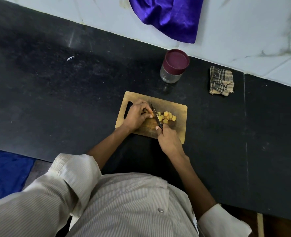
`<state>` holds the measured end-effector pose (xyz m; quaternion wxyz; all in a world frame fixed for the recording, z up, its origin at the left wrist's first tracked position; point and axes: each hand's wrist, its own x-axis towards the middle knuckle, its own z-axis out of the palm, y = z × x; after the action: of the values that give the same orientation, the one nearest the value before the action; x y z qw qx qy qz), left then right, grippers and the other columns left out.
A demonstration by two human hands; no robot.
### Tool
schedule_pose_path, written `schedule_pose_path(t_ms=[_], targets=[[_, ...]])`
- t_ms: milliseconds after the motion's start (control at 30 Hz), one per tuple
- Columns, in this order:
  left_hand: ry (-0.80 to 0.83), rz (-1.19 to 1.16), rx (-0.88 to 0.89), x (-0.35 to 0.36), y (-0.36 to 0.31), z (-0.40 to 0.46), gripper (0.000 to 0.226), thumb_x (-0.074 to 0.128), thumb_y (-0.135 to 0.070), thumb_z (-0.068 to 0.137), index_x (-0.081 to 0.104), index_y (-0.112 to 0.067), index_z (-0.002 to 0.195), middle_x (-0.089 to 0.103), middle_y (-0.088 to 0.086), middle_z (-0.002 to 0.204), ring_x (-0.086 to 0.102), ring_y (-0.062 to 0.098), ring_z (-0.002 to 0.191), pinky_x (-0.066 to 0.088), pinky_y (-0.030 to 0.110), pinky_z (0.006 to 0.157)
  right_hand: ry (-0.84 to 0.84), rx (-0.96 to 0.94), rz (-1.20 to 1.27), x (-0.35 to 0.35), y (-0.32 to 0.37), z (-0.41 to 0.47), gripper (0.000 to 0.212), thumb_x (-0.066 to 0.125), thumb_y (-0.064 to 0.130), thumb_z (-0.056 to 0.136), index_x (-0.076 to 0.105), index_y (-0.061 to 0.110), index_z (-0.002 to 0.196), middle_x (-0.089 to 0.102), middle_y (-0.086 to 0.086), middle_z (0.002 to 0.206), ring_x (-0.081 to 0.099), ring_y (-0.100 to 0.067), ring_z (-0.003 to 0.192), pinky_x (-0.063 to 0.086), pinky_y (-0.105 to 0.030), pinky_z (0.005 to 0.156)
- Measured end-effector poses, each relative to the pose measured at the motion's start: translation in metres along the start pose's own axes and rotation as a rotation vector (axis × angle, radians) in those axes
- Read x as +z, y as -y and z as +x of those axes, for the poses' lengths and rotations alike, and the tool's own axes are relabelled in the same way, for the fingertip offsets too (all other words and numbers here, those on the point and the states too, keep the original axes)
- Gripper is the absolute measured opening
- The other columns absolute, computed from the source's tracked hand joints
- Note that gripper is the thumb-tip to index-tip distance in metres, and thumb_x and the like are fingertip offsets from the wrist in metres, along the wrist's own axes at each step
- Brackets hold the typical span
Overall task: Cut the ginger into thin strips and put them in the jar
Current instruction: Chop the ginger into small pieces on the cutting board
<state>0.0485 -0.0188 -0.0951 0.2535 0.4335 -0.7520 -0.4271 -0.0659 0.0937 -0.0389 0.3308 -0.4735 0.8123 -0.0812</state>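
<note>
wooden cutting board sat on the black counter, handle slot at its left end. left hand rested on the board's left half, fingers curled down and pinching the uncut ginger piece; most of that piece was hidden under the fingers, only a brownish bit showed. right hand was at the board's near edge, fingers wrapped round the black handle of the knife. blade ran away from the person, tip toward the far side, lying just right of the left fingertips and touching or nearly touching the ginger there; can't tell which.

cut ginger pieces lay in a loose yellow pile just right of the blade, mid-board. they looked like chunks/rounds more than strips, but too small to be sure.

jar stood upright on the counter beyond the board's far edge, slightly right of centre, apart from the board. clear glass body, maroon lid on. can't see anything inside it.

checked rag lay crumpled on the counter right of the jar, near the wall. purple cloth hung down over the white tiled wall at the far side. blue cloth showed below the counter edge at near left. person wore a striped pale shirt, sleeves rolled up.
</note>
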Motion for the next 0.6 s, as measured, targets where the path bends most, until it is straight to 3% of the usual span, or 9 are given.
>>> schedule_pose_path(t_ms=[333, 600], targets=[[0.0, 0.003, -0.002, 0.0009, 0.0013, 0.001, 0.016, 0.077, -0.003, 0.073, 0.068, -0.014, 0.081, 0.054, -0.003, 0.1, 0.051, 0.008, 0.092, 0.034, 0.003, 0.079, -0.061, -0.036, -0.205, 0.0031, 0.0064, -0.0022, 0.027, 0.037, 0.03, 0.107, 0.051, 0.01, 0.118, 0.068, -0.012, 0.103, 0.067, -0.031, 0.095, 0.053, -0.045, 0.077], [0.0, 0.013, 0.012, 0.001, 0.0004, 0.0015, 0.015, 0.076, -0.001, 0.073, 0.068, -0.011, 0.081, 0.054, -0.002, 0.1, 0.051, 0.009, 0.092, 0.037, 0.009, 0.081, -0.054, -0.03, -0.212, 0.0052, 0.008, 0.001, 0.023, 0.038, 0.027, 0.107, 0.049, 0.01, 0.118, 0.069, -0.012, 0.104, 0.068, -0.03, 0.095, 0.054, -0.045, 0.079]])
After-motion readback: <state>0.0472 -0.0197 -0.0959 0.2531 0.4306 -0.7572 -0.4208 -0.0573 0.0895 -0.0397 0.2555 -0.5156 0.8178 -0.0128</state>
